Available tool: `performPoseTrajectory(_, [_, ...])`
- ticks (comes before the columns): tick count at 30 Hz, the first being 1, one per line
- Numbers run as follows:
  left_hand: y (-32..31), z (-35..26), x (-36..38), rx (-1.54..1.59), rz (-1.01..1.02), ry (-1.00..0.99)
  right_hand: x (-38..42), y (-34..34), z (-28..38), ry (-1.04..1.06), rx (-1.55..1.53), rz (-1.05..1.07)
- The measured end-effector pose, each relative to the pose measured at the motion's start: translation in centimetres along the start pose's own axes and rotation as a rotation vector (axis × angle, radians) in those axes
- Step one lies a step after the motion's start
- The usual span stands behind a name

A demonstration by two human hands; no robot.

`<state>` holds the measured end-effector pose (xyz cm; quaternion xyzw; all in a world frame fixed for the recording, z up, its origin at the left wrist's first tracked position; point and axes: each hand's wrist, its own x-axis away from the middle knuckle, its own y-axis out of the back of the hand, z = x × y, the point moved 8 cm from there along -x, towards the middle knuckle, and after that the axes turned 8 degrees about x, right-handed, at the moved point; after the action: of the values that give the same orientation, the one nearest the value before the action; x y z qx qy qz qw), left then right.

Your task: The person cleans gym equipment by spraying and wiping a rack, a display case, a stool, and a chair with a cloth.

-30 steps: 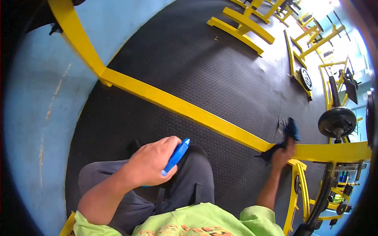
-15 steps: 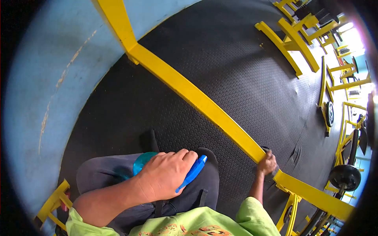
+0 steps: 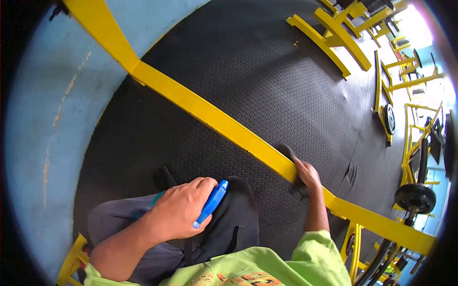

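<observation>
My left hand [image 3: 182, 209] is wrapped around a spray bottle over my lap. The blue spray head [image 3: 211, 204] sticks out past my fingers, while most of the teal bottle body is hidden behind the hand. On the right, my right hand [image 3: 309, 173] presses a dark cloth [image 3: 299, 187] around a yellow metal beam [image 3: 224, 132]. Part of the cloth shows on both sides of the beam. The beam runs diagonally from the upper left to the lower right, in front of my bent knees.
Black textured rubber matting [image 3: 267, 90] covers the floor. A scuffed blue wall [image 3: 43, 124] curves along the left. Yellow gym frames [image 3: 329, 43] stand at the upper right, and a barbell with a black weight plate [image 3: 414, 198] is at the right.
My right hand has slid with the cloth along the beam, up and to the left, away from the beam's lower joint. My left hand keeps its hold on the spray bottle. The view has shifted slightly.
</observation>
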<state>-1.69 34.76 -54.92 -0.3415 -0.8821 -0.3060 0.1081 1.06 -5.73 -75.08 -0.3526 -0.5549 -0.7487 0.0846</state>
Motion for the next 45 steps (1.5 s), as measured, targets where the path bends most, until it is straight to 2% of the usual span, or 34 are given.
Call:
performPoseTrajectory(2, [0.2,0.9,0.4,-0.026,0.002,-0.006,1.2,0.5,-13.4,-0.257,0.074,0.011])
performPoseTrajectory(3, [0.2,1.1,0.5,-0.081,0.012,-0.016,0.8,0.3,-20.5,-0.199,0.117,-0.109])
performPoseTrajectory(4, [0.0,1.5,0.5,-0.092,0.052,0.008,1.1,0.9,-24.2,-0.356,0.213,-0.041])
performPoseTrajectory(6, [0.2,1.3,0.7,-0.107,0.068,0.015,0.9,0.6,-23.3,-0.398,0.220,-0.025])
performPoseTrajectory(8, [0.6,1.5,0.8,-0.136,0.068,0.023,1.5,0.6,-17.9,-0.501,0.105,-0.027])
performPoseTrajectory(10, [1.1,1.8,1.0,-0.065,0.038,-0.004,0.2,-0.3,-9.3,-0.202,-0.074,-0.131])
performPoseTrajectory(12, [1.9,2.7,1.4,-0.043,0.022,0.041,1.4,0.1,4.6,-0.055,-0.136,-0.065])
performPoseTrajectory(15, [3.6,4.3,1.9,-0.038,-0.018,0.095,-0.7,-1.2,20.5,0.138,-0.020,0.068])
performPoseTrajectory(16, [4.6,4.8,2.2,-0.022,-0.069,0.120,-0.6,-1.1,26.0,0.264,-0.020,-0.023])
performPoseTrajectory(18, [6.5,5.9,3.2,-0.010,-0.139,0.175,-2.6,-2.9,35.6,0.441,0.072,0.040])
performPoseTrajectory(20, [8.9,6.8,4.1,0.018,-0.279,0.195,-3.9,-3.9,44.3,0.548,0.101,0.060])
performPoseTrajectory(22, [10.0,7.5,4.4,-0.031,-0.301,0.238,-6.6,-5.9,51.8,0.674,0.112,0.092])
performPoseTrajectory(24, [10.2,8.0,4.6,-0.068,-0.335,0.277,-6.5,-6.0,58.1,0.793,-0.009,0.067])
performPoseTrajectory(25, [10.0,8.2,4.5,-0.056,-0.301,0.298,-6.2,-5.7,60.3,0.782,0.000,0.048])
performPoseTrajectory(26, [9.9,8.4,4.4,-0.027,-0.271,0.333,-5.8,-5.6,62.3,0.770,0.013,0.032])
performPoseTrajectory(27, [9.8,8.7,4.2,0.008,-0.243,0.368,-4.5,-5.4,63.8,0.843,0.010,-0.008])
performPoseTrajectory(29, [10.3,8.2,3.6,-0.025,-0.227,0.381,-2.2,-6.2,65.1,0.890,0.095,-0.296])
performPoseTrajectory(30, [10.2,8.2,3.2,0.018,-0.197,0.405,-2.3,-7.1,64.8,0.878,0.093,-0.302])
performPoseTrajectory(31, [9.9,8.2,2.8,0.062,-0.163,0.426,-1.7,-7.2,64.6,0.951,0.115,-0.407])
performPoseTrajectory(32, [9.8,8.1,2.4,0.058,-0.150,0.412,-1.2,-7.3,63.7,1.021,0.138,-0.512])
performPoseTrajectory(33, [9.9,8.1,2.2,0.049,-0.162,0.365,-0.9,-7.2,62.0,1.005,0.140,-0.520])
performPoseTrajectory(35, [10.0,8.0,1.8,0.033,-0.176,0.310,1.5,-7.6,58.7,1.165,0.318,-0.582])
performPoseTrajectory(38, [10.6,7.6,1.7,-0.005,-0.210,0.251,2.3,-9.6,54.2,1.215,0.456,-0.614])
performPoseTrajectory(41, [9.6,7.1,1.6,-0.048,-0.161,0.261,2.1,-8.7,57.4,1.121,0.370,-0.611])
performPoseTrajectory(42, [9.2,7.0,1.7,-0.057,-0.154,0.268,1.6,-9.4,59.6,1.134,0.364,-0.676])
performPoseTrajectory(45, [8.5,6.5,1.9,-0.068,-0.125,0.224,1.1,-11.6,65.0,1.030,0.653,-0.759])
